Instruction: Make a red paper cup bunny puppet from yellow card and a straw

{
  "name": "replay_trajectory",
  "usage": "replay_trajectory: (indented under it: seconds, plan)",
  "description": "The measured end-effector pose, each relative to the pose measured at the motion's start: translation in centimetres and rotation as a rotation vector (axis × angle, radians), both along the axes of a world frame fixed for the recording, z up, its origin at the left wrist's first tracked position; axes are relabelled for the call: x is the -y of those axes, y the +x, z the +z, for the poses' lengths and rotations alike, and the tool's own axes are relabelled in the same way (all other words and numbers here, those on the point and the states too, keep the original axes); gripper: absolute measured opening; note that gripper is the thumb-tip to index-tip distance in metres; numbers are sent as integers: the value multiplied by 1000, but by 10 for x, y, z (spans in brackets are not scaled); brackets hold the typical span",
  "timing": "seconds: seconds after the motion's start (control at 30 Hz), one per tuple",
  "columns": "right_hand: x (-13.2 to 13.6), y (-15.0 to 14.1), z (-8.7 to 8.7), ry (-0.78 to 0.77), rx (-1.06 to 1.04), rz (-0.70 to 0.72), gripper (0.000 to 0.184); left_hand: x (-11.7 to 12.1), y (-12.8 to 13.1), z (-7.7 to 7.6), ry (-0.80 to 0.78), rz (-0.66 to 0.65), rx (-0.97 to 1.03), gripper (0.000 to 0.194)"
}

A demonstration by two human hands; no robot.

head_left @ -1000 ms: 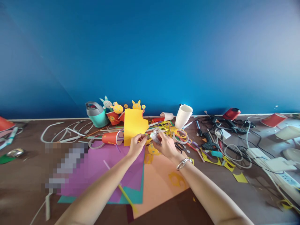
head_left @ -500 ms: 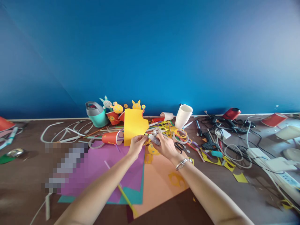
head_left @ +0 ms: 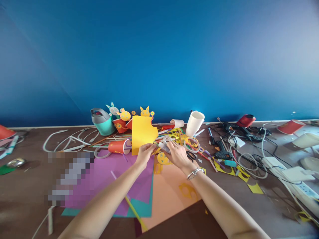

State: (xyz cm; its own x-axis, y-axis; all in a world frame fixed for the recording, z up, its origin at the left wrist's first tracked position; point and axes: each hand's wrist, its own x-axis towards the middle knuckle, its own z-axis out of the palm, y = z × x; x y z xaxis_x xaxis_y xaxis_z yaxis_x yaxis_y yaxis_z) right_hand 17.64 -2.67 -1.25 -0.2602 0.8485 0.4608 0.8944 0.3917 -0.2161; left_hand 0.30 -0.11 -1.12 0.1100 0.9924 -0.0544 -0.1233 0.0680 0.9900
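Note:
My right hand (head_left: pixel 177 154) is closed around a small translucent dispenser with a white tip (head_left: pixel 164 147), which looks like a tape roller. The tip points left, toward the fingertips of my left hand (head_left: pixel 146 153). Those fingers are pinched together; a tiny dark greenish bit shows at their ends, too small to name. A yellow sheet (head_left: pixel 142 134) with a cut-out right edge stands up just behind my left hand. Below the hands, a round yellow paper animal face (head_left: pixel 162 158) lies at the top of the peach sheet (head_left: pixel 171 199).
Purple paper (head_left: pixel 107 179) lies left, beside a tipped red cup (head_left: pixel 117 146). Behind stand a teal bottle (head_left: pixel 102 126), paper-animal cups and stacked white cups (head_left: pixel 195 124). Rightward are scissors (head_left: pixel 191 156), a glue gun (head_left: pixel 222 151), tangled cables and a power strip (head_left: pixel 284 176).
The fingers of my right hand have shifted slightly over the dispenser, and its tip has tilted a little. My left hand and the papers look almost unmoved.

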Motion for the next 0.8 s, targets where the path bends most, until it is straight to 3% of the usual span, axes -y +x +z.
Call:
replay_trajectory:
  seconds: [0.43, 0.6, 0.8]
  plan:
    - [1, -2, -3, 12, -136, -1, 14, -5, -3, -9, 187, 65, -158, 32]
    - [1, -3, -6, 13, -128, -7, 13, -4, -3, -12, 181, 43, -198, 34]
    - [2, -2, -2, 17, -61, 19, 11, 0, 0, -5, 85, 10, -117, 37]
